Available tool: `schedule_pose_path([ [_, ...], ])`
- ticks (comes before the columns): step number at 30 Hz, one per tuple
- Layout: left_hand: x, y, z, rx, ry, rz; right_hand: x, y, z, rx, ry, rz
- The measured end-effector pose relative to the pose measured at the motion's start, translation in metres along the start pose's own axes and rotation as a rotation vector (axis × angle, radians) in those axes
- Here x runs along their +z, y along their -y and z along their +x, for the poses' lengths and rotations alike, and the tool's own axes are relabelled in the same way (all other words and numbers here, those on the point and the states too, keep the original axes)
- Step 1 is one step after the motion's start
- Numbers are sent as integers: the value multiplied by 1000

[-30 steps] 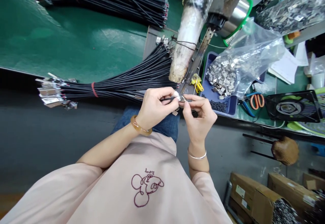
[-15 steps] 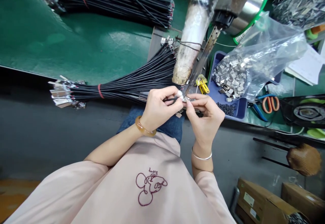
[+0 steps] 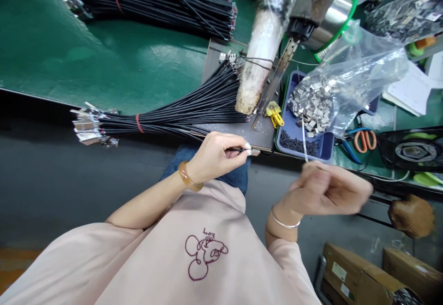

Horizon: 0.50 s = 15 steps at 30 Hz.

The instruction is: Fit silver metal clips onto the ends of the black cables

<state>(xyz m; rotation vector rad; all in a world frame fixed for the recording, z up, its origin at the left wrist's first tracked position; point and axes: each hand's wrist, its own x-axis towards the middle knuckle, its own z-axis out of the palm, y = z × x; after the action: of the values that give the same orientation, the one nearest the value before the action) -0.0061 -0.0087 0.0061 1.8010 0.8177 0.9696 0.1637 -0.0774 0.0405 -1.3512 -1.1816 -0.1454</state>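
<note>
My left hand (image 3: 221,153) is closed, pinching a black cable (image 3: 236,149) near its end. A small metal connector (image 3: 255,152) sticks out just past the fingertips, over the table's front edge. My right hand (image 3: 327,187) is smeared by motion in front of the blue tray, its fingers curled together. A thin white strip (image 3: 304,139) rises from those fingers across the tray; its exact kind is unclear. Behind my left hand lies a bundle of black cables (image 3: 194,106), tied with a red band (image 3: 139,123), with metal connectors (image 3: 88,125) at its left end.
A soldering iron (image 3: 273,86) slants down beside a white wrapped tube (image 3: 254,69). The blue tray (image 3: 328,150) holds metal shells and small black pieces. Nearby are a yellow clip (image 3: 275,115), orange-and-blue pliers (image 3: 363,141), a solder spool (image 3: 334,23) and another cable bundle (image 3: 155,0).
My right hand has left the connector and swung right and toward me, the white strip moving along. My left hand has drawn slightly toward me with the cable.
</note>
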Motion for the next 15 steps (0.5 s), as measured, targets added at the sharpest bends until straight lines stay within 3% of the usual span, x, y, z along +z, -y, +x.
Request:
schedule_pose_path([
  [2,-5,4,-3,40,1,-46,-8,-6,10,2,-78,-53],
  [5,-12,12,-2,94,-142,-4,-19,-33,28,216,185,-230],
  [8,-16,20,8,169,-244,313,-24,-72,45,217,357,-491],
  [12,-14,28,22,151,-130,715,-18,-107,63,125,502,-766],
  [15,-11,31,24,188,-104,780,-11,-109,70,122,636,-795],
])
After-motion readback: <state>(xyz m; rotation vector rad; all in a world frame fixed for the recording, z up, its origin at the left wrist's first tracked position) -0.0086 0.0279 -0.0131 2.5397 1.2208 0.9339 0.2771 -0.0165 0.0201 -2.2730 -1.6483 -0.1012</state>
